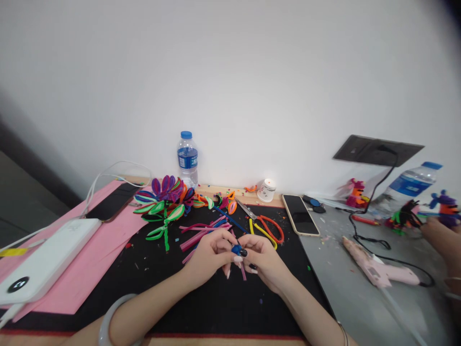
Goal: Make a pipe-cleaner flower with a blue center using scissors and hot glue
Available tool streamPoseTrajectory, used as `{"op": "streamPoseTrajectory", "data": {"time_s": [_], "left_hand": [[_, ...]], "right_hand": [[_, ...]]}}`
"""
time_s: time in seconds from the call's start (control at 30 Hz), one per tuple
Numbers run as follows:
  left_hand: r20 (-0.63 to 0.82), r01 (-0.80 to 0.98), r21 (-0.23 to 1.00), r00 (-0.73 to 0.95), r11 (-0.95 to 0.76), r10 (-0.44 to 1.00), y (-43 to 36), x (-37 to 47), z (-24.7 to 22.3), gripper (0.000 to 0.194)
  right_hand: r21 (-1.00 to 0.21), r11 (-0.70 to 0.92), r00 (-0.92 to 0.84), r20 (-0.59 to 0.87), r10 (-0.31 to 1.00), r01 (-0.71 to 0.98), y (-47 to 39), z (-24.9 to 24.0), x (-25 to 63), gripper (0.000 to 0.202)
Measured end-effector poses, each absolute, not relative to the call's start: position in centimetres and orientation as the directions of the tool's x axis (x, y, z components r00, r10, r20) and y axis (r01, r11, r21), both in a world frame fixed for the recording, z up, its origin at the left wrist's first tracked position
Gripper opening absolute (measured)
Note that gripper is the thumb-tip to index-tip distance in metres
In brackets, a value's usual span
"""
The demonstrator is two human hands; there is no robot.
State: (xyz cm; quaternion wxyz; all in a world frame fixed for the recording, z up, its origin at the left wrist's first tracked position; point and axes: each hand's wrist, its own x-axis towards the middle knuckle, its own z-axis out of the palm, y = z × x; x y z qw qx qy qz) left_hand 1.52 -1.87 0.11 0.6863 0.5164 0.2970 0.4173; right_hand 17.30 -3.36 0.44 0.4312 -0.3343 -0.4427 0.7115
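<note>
The left hand (211,257) and right hand (266,263) are both nearly closed, fingertips pinching a small blue fuzzy piece (236,249) over the desk's black mat (230,312); a thin mauve fuzzy strip (244,273) hangs just below. From the piece, pink-and-purple fuzzy stems (196,238) lie at ten o'clock, metal-bladed scissors with an orange handle (274,229) at two, a white paper cup (266,191) at one.

White 冰 on label (188,158) of upright bottle (186,146); marks on paper cup (266,191), power bank display (18,284) illegible

Black mat (230,307) beneath scissors (256,217), pink strips (196,240) and multicoloured flower (157,208).
</note>
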Motion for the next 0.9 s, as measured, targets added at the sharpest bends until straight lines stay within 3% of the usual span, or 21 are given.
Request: {"op": "streamPoseTrajectory", "data": {"time_s": [0.9], "left_hand": [[0.005,-0.257,0.955,0.507,0.146,0.862,-2.04,1.59,0.24,0.02]], "right_hand": [[-0.95,-0.172,-0.379,-0.063,0.923,-0.262,-3.45,-0.02,17.07,0.018]]}}
